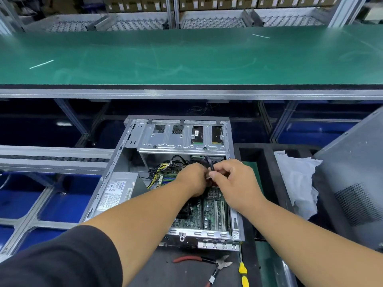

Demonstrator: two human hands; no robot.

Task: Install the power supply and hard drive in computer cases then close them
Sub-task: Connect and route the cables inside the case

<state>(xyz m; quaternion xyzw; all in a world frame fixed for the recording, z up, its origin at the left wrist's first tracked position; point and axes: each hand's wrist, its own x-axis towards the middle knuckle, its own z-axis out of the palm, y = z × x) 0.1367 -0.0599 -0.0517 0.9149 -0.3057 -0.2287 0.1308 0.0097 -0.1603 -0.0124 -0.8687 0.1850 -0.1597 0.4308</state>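
The computer case (pixel 178 179) is laid open on its side on the dark table (pixel 186 270), below the green conveyor belt (pixel 186 56). Both hands are brought together over the motherboard (pixel 209 212): a black cable (pixel 209 165) is pinched in the grip of the right hand (pixel 234 181), while the fingers of the left hand (pixel 193 179) are curled in against it, though what they hold cannot be told. The power supply (pixel 118 190) is seated in the case's left side, and a hard drive (pixel 196 134) is seen through the drive cage (pixel 183 137). Red-handled pliers (pixel 209 264) and a yellow screwdriver (pixel 243 270) are left before the case; a grey side panel (pixel 356 183) is propped at the right.
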